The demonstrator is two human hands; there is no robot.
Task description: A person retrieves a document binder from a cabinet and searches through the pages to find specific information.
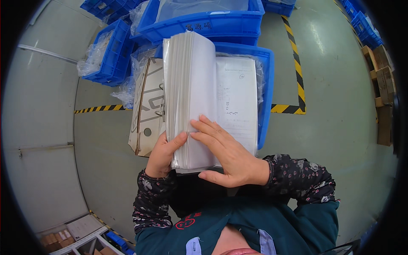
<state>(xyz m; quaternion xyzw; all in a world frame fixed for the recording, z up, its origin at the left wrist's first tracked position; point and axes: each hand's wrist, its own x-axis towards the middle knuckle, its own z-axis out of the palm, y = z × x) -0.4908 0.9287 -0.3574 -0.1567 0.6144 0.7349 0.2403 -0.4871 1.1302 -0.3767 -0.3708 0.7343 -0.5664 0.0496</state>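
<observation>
An open ring binder (146,132) lies in front of me, its worn cream cover on the left with a finger hole and metal rings. A thick stack of pages in clear plastic sleeves (182,87) stands raised from it, bulging to the right. My left hand (163,154) grips the stack's lower left edge, thumb on top and fingers hidden beneath. Across the lower part of the curved top page rests my right hand (229,157), its fingers stretched out and slightly apart. To the right, a flat page (238,102) with handwriting lies face up.
A blue crate (266,95) sits under the binder, with another large blue crate (238,27) just beyond. At the left stands a smaller blue crate (121,53) holding clear plastic bags. Yellow-black floor tape (299,80) and wooden pallets (384,80) are on the right.
</observation>
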